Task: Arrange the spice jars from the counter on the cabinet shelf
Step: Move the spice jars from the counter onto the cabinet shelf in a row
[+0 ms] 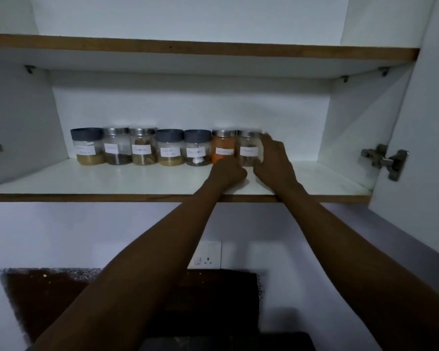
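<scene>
Several labelled spice jars stand in a row at the back of the white cabinet shelf point(112, 181). The rightmost one, a clear jar with a steel lid point(249, 148), has my right hand point(274, 160) curled round its right side. To its left stands an orange-filled jar point(222, 148). My left hand point(228, 171) sits at the base of the orange jar, fingers curled against its lower front. The leftmost jar point(88, 146) has a grey lid and a yellow-brown filling.
An open cabinet door point(421, 148) with a metal hinge point(384, 159) hangs at the right. Another shelf board point(200, 48) runs overhead. Below are a wall socket point(208, 254) and a dark counter point(48, 295).
</scene>
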The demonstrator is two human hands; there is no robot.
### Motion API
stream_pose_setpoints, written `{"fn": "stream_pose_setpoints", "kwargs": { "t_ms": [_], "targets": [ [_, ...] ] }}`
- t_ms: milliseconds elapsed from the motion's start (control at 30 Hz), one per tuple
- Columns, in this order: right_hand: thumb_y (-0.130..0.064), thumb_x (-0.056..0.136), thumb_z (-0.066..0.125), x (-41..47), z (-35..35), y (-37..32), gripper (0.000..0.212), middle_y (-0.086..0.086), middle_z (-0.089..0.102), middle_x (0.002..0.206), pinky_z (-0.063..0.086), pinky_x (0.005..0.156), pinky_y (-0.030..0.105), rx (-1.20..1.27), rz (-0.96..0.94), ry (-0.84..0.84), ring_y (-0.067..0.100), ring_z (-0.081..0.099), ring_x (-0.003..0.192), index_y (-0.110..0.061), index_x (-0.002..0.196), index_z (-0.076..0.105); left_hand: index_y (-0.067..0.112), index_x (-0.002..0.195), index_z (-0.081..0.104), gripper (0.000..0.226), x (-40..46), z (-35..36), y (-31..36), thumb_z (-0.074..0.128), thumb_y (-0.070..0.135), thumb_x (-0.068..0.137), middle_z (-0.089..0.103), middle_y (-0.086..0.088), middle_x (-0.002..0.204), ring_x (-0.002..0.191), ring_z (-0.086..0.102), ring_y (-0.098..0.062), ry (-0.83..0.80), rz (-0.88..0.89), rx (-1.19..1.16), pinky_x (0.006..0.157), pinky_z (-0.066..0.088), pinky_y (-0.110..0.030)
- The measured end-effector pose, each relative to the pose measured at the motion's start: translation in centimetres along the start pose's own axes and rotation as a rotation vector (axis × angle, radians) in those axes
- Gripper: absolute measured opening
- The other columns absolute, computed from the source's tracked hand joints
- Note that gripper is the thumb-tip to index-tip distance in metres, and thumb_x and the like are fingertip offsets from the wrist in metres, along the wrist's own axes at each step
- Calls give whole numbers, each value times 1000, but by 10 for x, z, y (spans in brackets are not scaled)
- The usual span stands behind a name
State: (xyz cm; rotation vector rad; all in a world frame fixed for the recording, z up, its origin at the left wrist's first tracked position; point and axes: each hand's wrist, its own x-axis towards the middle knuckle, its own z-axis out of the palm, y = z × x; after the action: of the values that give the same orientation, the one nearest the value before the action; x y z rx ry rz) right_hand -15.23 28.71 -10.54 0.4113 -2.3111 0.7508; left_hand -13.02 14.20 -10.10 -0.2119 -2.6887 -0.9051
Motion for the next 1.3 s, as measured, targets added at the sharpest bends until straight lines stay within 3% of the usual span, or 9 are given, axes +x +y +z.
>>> {"fn": "stream_pose_setpoints", "kwargs": {
  "t_ms": [100, 200, 267, 333, 500, 633, 933, 1067, 1300],
  "targets": [
    [-9, 93, 55, -62, -4, -3, 52, 13, 60, 134, 48, 102, 36, 87, -2, 17, 27, 54, 128, -18, 145, 52, 6, 92, 69, 25, -37, 24, 9, 55, 26, 97, 74, -15, 100, 92, 70, -29, 69, 92, 199, 73, 48, -32],
    [4, 91, 47, -116, -7, -3, 49, 14, 65, 129, 49, 108, 36, 230, -95, 172, 25, 61, 121, -6, 136, 62, 12, 96, 72, 31, -78, 55, 7, 45, 26, 101, 75, -9, 94, 87, 72, -27, 390, 329, 225, 79, 51, -37],
    [10, 90, 48, -152, 2, 7, 49, 16, 63, 137, 47, 113, 40, 260, -186, 247, 27, 59, 129, 4, 137, 59, 11, 123, 69, 32, -101, 85, -1, 49, 20, 99, 70, -10, 126, 121, 65, -29, 525, 494, 156, 107, 45, -44],
    [10, 93, 48, -183, 15, 22, 49, 16, 57, 146, 46, 116, 41, 272, -199, 222, 29, 55, 136, 7, 142, 53, 5, 153, 44, 58, -116, 116, -14, 52, 19, 97, 39, -14, 162, 154, 33, -31, 539, 528, 132, 125, 24, -51],
    [4, 95, 57, -290, 65, 76, 51, 20, 69, 117, 54, 99, 40, 296, 151, -133, 30, 66, 107, 4, 145, 50, 6, 162, 21, 71, -163, 219, -69, 52, 24, 100, 14, -12, 171, 161, 10, -29, 223, 499, 35, 130, 14, -52],
    [2, 93, 63, -355, 101, 104, 61, 18, 59, 143, 48, 112, 42, 295, 360, -399, 29, 59, 130, 1, 150, 44, 10, 164, 12, 87, -207, 280, -126, 55, 39, 95, 4, -7, 173, 162, 2, -26, -74, 306, 139, 130, 13, -50],
    [-25, 98, 64, -466, 184, 116, 62, 8, 50, 154, 38, 122, 46, 213, 680, -863, 25, 48, 143, -21, 154, 39, 19, 164, 10, 97, -290, 356, -219, 69, 37, 90, 8, -12, 171, 158, 15, -38, -699, -279, 167, 125, 24, -58],
    [-25, 96, 67, -484, 197, 117, 67, 12, 53, 151, 39, 120, 46, 248, 684, -897, 27, 51, 141, -17, 155, 38, 28, 159, 18, 85, -319, 373, -238, 68, 42, 91, 27, -17, 159, 137, 48, -44, -736, -346, 170, 109, 43, -62],
    [-10, 93, 68, -453, 179, 126, 53, 15, 59, 143, 44, 115, 43, 163, 635, -988, 32, 56, 135, -7, 144, 53, 30, 156, 30, 89, -303, 346, -238, 78, 43, 83, 33, -10, 152, 133, 54, -35, -720, -123, 22, 113, 46, -48]
  ]
}}
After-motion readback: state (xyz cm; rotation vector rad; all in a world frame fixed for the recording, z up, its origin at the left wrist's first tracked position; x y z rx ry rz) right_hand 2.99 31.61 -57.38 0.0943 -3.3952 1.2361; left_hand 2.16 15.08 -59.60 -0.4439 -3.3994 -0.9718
